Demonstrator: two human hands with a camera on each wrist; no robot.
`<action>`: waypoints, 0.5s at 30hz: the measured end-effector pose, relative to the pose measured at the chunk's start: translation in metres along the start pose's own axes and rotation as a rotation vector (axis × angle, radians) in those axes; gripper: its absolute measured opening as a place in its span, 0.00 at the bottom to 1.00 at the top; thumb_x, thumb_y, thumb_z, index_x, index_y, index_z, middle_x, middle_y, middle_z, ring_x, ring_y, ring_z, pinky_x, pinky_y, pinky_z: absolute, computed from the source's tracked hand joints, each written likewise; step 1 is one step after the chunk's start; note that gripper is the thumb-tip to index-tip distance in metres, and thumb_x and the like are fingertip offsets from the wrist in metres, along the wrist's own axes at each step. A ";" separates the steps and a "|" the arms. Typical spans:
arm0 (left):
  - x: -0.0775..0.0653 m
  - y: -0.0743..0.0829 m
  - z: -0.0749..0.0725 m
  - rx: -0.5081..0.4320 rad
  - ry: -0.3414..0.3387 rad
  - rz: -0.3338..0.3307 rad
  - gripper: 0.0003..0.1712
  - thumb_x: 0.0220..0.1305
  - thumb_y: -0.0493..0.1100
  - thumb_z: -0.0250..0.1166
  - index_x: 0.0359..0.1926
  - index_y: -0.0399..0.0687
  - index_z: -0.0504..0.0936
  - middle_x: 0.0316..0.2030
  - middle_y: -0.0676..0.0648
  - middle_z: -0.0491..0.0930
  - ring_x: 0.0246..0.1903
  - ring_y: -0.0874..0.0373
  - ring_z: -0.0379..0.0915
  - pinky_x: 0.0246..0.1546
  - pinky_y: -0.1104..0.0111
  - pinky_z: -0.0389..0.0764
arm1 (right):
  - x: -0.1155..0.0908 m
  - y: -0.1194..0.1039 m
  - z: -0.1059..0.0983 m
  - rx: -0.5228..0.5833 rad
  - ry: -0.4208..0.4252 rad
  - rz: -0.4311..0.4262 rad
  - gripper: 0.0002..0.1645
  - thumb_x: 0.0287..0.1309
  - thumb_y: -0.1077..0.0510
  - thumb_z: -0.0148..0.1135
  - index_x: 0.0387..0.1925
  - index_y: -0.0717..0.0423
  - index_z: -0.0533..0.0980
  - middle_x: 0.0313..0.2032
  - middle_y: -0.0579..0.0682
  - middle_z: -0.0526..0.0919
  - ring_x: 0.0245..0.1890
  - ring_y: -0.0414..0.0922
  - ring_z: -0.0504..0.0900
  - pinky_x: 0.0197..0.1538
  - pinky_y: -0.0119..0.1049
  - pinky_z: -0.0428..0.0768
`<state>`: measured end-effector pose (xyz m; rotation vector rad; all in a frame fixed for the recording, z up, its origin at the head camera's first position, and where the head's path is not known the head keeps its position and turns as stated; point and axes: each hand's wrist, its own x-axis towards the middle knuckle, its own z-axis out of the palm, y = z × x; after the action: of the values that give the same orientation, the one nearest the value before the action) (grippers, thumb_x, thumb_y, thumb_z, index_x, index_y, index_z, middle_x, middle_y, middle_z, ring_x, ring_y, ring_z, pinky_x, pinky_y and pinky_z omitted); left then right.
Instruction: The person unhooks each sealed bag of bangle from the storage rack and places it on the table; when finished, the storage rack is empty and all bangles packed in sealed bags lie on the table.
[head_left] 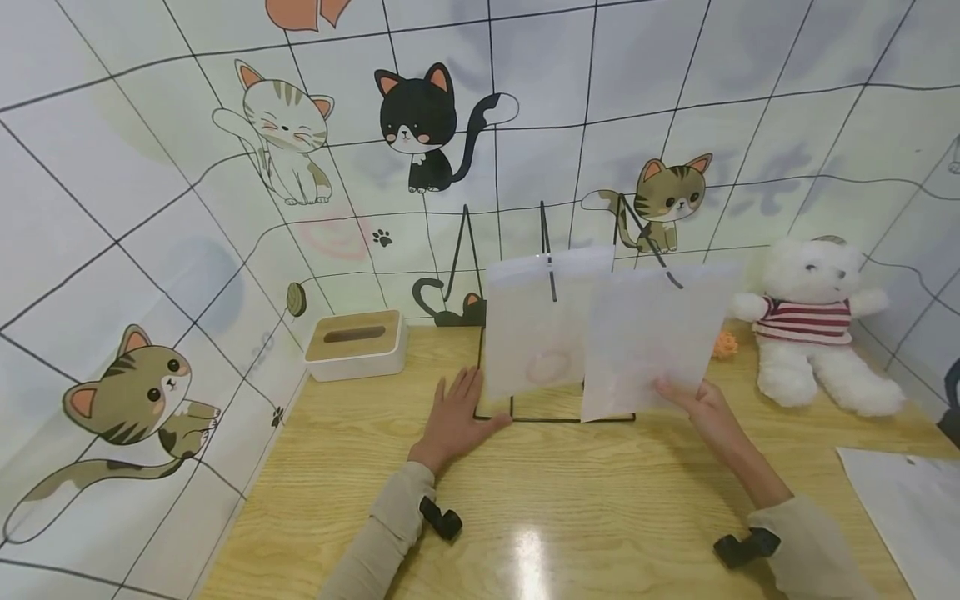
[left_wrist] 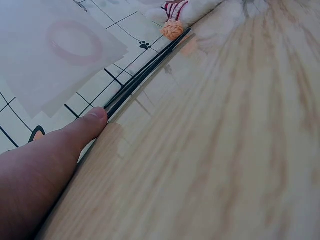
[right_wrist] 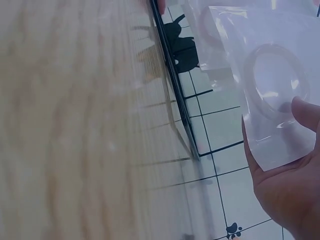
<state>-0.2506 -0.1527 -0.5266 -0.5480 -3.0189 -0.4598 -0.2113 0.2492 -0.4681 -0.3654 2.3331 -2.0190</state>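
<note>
right hand (head_left: 701, 407) pinches the lower part of a translucent bag (head_left: 645, 342), thumb in front, right of centre in the head view, at a hook (head_left: 660, 255) of a black rack (head_left: 555, 420); the left hand (head_left: 453, 421), fingers extended, touches the rack's foot near the centre. the bag looks light, limp and slick, the ring (right_wrist: 249, 82) inside probably stiffer; its lower edge seems the best hold.

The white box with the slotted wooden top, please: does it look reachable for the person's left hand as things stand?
Probably yes: the box sits near the left hand with nothing visible between, though the hand would have to leave the black wire rack it touches.
</note>
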 end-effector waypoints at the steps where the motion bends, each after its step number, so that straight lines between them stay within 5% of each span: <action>1: 0.000 0.000 0.000 0.000 0.002 0.002 0.59 0.62 0.79 0.49 0.79 0.46 0.46 0.79 0.46 0.47 0.80 0.51 0.38 0.77 0.45 0.36 | -0.001 0.000 0.000 0.008 0.000 -0.004 0.13 0.76 0.55 0.50 0.55 0.47 0.76 0.49 0.26 0.82 0.55 0.23 0.74 0.53 0.16 0.68; 8: 0.000 0.001 -0.002 0.001 0.003 0.004 0.59 0.63 0.79 0.49 0.79 0.45 0.46 0.80 0.46 0.46 0.80 0.51 0.38 0.77 0.45 0.36 | -0.007 -0.002 -0.001 -0.008 -0.003 -0.013 0.10 0.76 0.57 0.50 0.50 0.49 0.77 0.45 0.28 0.83 0.51 0.25 0.76 0.51 0.17 0.70; 15: -0.001 0.000 -0.001 -0.010 0.004 0.000 0.59 0.63 0.79 0.48 0.80 0.46 0.45 0.80 0.46 0.46 0.80 0.51 0.38 0.77 0.45 0.35 | -0.015 -0.005 -0.003 -0.090 -0.014 0.015 0.14 0.76 0.54 0.50 0.56 0.49 0.76 0.48 0.25 0.81 0.53 0.22 0.75 0.50 0.17 0.72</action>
<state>-0.2495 -0.1536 -0.5253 -0.5473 -3.0148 -0.4759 -0.1961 0.2542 -0.4648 -0.3632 2.4163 -1.9034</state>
